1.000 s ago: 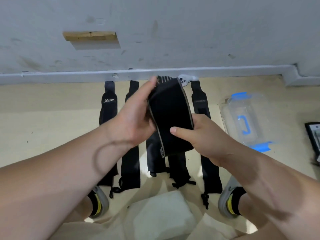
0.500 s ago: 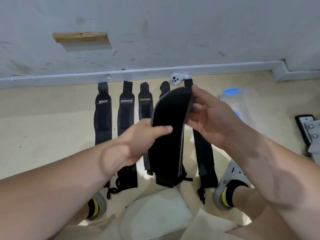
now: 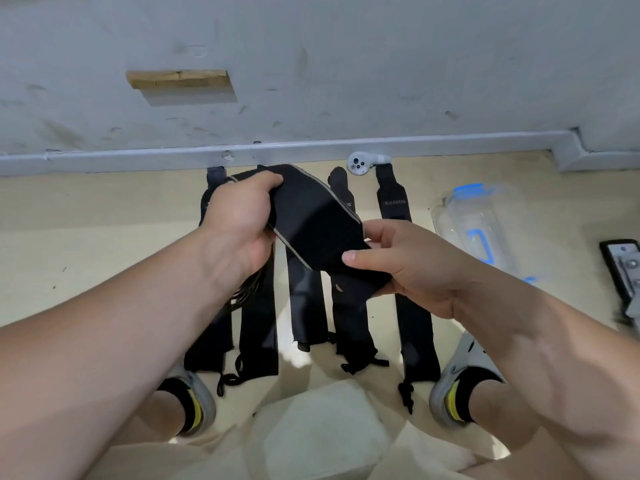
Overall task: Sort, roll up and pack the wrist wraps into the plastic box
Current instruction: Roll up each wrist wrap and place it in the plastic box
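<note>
A black wrist wrap with grey edging (image 3: pixel 313 223) is held in the air, stretched slantwise between both hands. My left hand (image 3: pixel 239 220) grips its far upper end and my right hand (image 3: pixel 405 265) pinches its near lower end. Under it, several black wrist wraps (image 3: pixel 408 306) lie flat side by side on the beige floor, running from the wall toward my feet. The clear plastic box with blue clips (image 3: pixel 474 226) rests on the floor to the right. The held wrap and my arms hide parts of the laid-out wraps.
A grey wall with a baseboard (image 3: pixel 311 150) closes the far side. A small white device (image 3: pixel 358 165) lies at the baseboard. A dark flat object (image 3: pixel 623 268) sits at the right edge. My two shoes (image 3: pixel 460 382) flank a white cushion (image 3: pixel 322 431) near me.
The held wrap has swung from nearly upright to slanted. My left hand moved up to its far end, and my right hand came down to its near end.
</note>
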